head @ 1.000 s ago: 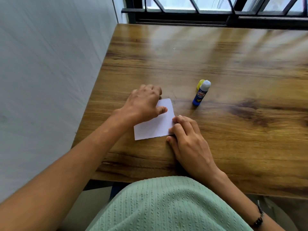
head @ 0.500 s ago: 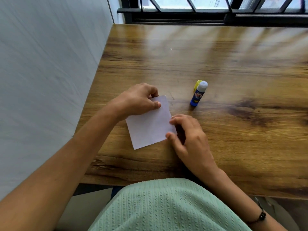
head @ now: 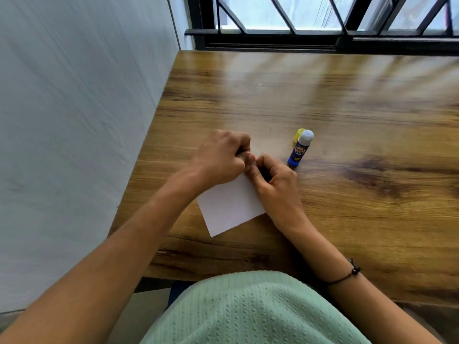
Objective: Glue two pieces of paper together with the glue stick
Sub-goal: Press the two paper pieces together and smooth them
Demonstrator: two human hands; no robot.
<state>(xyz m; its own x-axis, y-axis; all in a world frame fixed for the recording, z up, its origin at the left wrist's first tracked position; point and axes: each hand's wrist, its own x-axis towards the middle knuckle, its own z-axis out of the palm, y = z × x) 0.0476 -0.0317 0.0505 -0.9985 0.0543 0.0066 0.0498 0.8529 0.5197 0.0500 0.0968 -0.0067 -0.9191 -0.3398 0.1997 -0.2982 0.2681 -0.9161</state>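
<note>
A white paper [head: 229, 207] lies tilted on the wooden table [head: 347, 194], its far edge hidden under my hands. My left hand [head: 221, 155] and my right hand [head: 275, 180] meet at that far edge, both pinching it with curled fingers. I cannot tell whether it is one sheet or two stacked. A blue glue stick [head: 299, 151] stands upright just right of my right hand, uncapped, with its white glue tip showing. Its yellow cap [head: 298, 134] sits right behind it.
A white wall [head: 74, 120] runs along the table's left side. A barred window [head: 323, 21] closes the far edge. The table's near edge runs close to my green top [head: 248, 311].
The paper has turned and slid nearer to me. My right hand moved from the paper's right edge up to its far edge, joining my left hand there.
</note>
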